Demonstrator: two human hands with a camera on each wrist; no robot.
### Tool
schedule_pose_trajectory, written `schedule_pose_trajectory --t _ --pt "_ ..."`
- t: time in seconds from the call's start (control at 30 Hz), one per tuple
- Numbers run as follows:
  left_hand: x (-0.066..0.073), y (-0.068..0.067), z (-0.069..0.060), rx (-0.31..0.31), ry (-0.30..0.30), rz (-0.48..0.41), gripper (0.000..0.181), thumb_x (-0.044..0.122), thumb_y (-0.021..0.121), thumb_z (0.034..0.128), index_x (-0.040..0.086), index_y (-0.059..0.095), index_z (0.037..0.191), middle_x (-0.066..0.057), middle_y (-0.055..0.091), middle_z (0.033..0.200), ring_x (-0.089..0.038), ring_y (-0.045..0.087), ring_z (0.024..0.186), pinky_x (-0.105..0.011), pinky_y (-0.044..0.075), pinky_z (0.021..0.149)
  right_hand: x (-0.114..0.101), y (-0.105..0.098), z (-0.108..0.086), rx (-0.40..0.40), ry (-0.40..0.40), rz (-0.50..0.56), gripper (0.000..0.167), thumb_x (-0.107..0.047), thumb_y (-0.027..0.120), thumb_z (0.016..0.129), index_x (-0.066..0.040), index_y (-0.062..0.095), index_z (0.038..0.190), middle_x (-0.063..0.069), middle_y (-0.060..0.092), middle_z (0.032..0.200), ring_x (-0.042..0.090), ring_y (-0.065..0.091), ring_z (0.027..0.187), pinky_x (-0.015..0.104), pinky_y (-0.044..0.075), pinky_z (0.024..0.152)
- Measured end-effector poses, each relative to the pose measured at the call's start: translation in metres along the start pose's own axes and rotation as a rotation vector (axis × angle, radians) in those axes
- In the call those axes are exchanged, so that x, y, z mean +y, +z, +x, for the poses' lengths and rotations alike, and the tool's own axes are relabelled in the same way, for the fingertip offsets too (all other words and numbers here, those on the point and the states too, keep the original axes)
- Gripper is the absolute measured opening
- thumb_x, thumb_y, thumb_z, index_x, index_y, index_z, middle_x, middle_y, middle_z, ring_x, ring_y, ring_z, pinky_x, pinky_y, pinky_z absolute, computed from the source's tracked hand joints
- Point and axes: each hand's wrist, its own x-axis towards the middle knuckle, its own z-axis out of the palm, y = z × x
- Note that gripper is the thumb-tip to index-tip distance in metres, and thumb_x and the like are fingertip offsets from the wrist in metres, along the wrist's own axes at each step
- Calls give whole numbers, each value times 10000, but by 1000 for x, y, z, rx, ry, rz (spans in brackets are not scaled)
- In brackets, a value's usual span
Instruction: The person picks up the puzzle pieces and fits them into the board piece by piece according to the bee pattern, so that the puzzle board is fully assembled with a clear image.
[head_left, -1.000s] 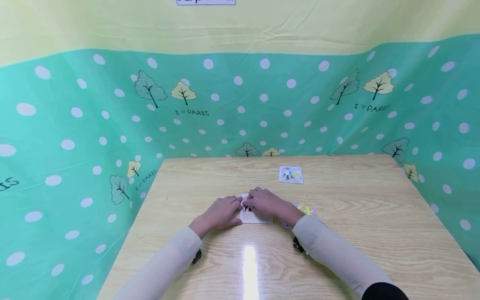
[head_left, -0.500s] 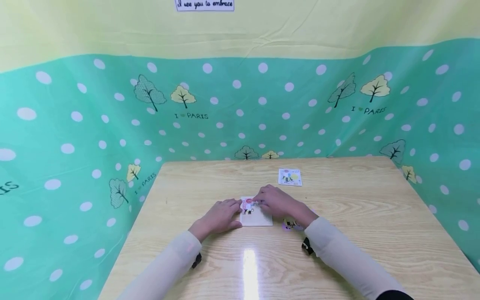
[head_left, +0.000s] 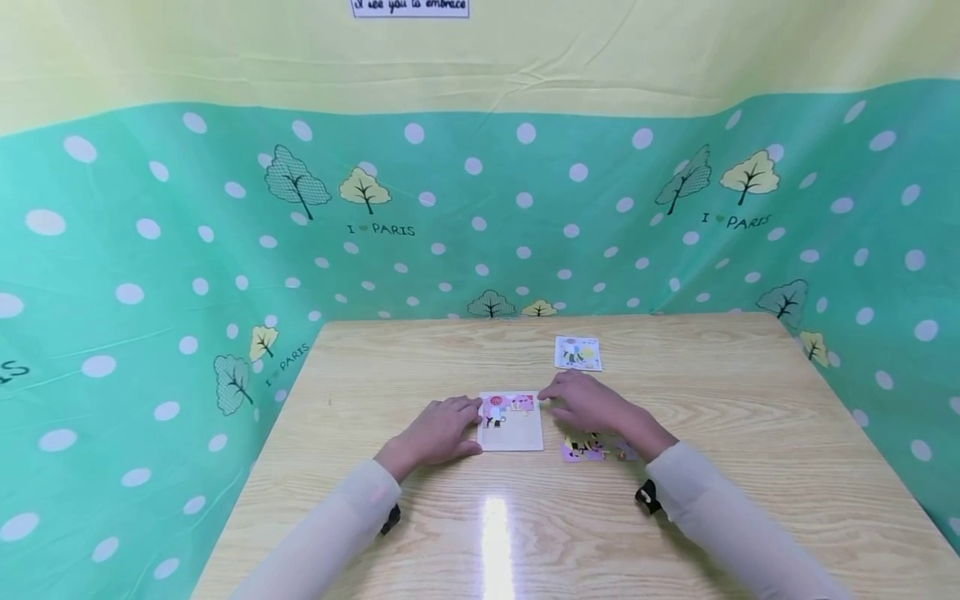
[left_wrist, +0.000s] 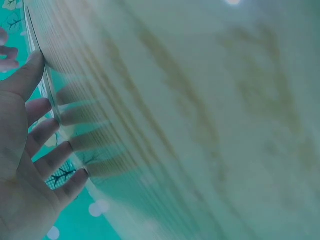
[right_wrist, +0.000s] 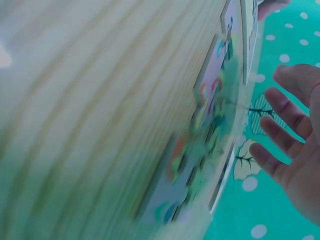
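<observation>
White puzzle board [head_left: 521,436] lies between left fingers [head_left: 467,407] and right fingers [head_left: 553,390].

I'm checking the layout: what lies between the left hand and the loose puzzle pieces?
The partly filled puzzle board, then a strip of bare tabletop before the pieces; the head view shows this.

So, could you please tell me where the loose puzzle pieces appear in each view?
Head: the loose puzzle pieces lie right of the white board, below the picture's middle.
Left wrist: not in the picture.
Right wrist: a slanting, blurred band, mostly just right of centre.
Shared landmark: the green dotted cloth.
</observation>
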Motion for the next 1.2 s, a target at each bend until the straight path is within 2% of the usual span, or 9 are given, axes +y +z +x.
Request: schedule_pose_trajectory --t 0.3,0.73,0.93,1.2 --pt "-1 1 1 7 -1 -7 557 557 654 936 166 635 1332 -79 493 1567 -317 476 1437 -551 454 1125 12 -4 -22 -8 51 8 298 -178 703 954 -139 719 1249 47 725 1187 266 627 1174 491 490 1094" --pt "-2 3 1 5 4 3 548 560 653 936 172 640 1322 -76 494 1566 -311 479 1435 -553 459 1117 29 -2 -48 -7 86 13 292 -153 706 935 -124 735 1225 28 730 1125 270 634 1114 480 536 1000" --pt "-1 2 3 -4 -3 -4 555 559 652 936 167 636 1329 -80 485 1572 -320 467 1443 -565 446 1128 32 1 -56 -2 85 19 345 -98 709 889 -116 733 1232 44 733 1135 263 644 1081 476 548 962" --pt "1 0 2 -12 -14 -17 556 561 656 933 166 642 1323 -70 483 1576 -321 458 1450 -564 437 1137 34 7 -58 -5 62 -40 341 -134 736 892 -124 730 1233 44 711 1111 242 634 1040 443 555 915"
